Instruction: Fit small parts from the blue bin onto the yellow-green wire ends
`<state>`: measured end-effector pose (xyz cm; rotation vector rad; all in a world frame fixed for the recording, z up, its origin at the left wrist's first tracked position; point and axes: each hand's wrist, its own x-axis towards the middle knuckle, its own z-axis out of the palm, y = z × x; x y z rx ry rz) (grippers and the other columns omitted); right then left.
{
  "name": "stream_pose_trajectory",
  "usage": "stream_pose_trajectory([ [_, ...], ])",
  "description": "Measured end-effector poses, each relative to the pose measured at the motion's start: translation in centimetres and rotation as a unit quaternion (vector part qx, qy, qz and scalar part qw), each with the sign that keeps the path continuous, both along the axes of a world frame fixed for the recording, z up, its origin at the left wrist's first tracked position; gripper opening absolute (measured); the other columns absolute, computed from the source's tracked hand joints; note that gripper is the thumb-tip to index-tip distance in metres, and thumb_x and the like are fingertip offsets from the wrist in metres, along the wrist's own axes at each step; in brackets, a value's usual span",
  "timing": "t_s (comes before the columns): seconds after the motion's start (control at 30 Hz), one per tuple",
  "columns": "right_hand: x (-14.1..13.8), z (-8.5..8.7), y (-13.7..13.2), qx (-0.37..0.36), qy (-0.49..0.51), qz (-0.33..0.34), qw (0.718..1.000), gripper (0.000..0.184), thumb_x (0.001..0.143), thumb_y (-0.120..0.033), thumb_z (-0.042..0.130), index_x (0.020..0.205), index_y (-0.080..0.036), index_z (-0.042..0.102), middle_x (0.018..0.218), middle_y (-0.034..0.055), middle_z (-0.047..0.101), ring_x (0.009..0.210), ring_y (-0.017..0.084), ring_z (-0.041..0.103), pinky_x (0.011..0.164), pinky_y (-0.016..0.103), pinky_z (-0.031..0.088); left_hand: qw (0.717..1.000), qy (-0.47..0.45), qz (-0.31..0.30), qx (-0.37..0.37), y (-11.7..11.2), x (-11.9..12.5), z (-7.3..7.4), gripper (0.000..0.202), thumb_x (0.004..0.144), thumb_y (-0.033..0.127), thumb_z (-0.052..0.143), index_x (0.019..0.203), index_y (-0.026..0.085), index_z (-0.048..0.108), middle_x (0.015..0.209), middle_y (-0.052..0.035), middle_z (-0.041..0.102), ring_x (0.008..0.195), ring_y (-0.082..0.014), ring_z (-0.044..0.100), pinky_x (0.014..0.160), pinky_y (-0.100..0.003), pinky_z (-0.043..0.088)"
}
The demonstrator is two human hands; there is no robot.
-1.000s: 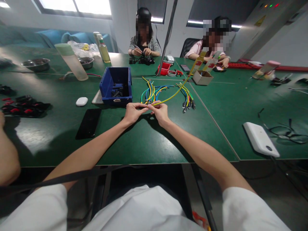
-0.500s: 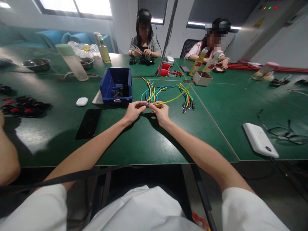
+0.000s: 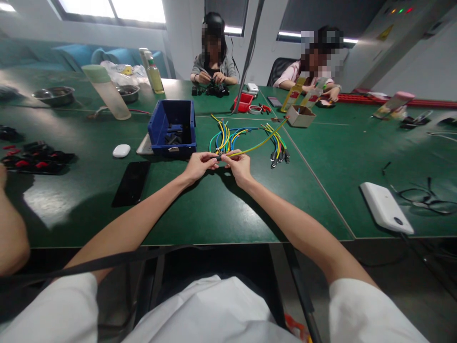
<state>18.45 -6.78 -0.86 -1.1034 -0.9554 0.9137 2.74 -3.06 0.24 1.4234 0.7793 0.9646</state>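
My right hand (image 3: 238, 166) pinches a yellow-green wire (image 3: 257, 147) near its left end; the wire's free end rises to the right toward a small cardboard box. Fingertips of my left hand (image 3: 200, 166) are closed on a small black sleeve (image 3: 219, 158) at that end of the wire. The two hands almost meet. Just beyond them lies a bunch of blue, yellow and green wires (image 3: 225, 138) with metal ends. Right of it is a second bunch, whose ends carry black sleeves (image 3: 279, 157). A blue bin (image 3: 173, 151) with small black pieces inside stands left of my hands.
A black phone (image 3: 131, 184) and a white earbud case (image 3: 122, 151) lie at left. The cardboard box (image 3: 300, 119) stands behind the wires. A white power bank (image 3: 386, 207) lies at right. Two people sit across the table, and another person's arm (image 3: 12, 228) shows at the left edge.
My fingers have shifted slightly at the wire's end, and the black sleeve shows more plainly between the hands. Otherwise little has moved.
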Motion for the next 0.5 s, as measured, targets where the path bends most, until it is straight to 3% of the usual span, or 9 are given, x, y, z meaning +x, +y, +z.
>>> stream_pose_trajectory([
  [0.3, 0.26, 0.62, -0.20, -0.023, -0.009, 0.023, 0.999, 0.030, 0.060, -0.039, 0.080, 0.072, -0.018, 0.063, 0.071, 0.0006, 0.068, 0.067, 0.015, 0.065, 0.055, 0.023, 0.050, 1.000, 0.011, -0.013, -0.015, -0.05, -0.15, 0.21, 0.049, 0.062, 0.042, 0.083, 0.096, 0.009, 0.072, 0.072, -0.0066, 0.071, 0.066, -0.0164, 0.067, 0.070, -0.032, 0.054],
  [0.5, 0.17, 0.49, -0.14, -0.020, -0.007, 0.019, 1.000, 0.028, 0.060, -0.038, 0.080, 0.071, -0.019, 0.064, 0.071, 0.0012, 0.068, 0.068, 0.015, 0.066, 0.056, 0.024, 0.051, 1.000, -0.008, -0.008, -0.021, 0.13, -0.06, -0.11, 0.045, 0.062, 0.039, 0.084, 0.094, 0.009, 0.071, 0.078, -0.0072, 0.072, 0.066, -0.0152, 0.067, 0.068, -0.030, 0.054],
])
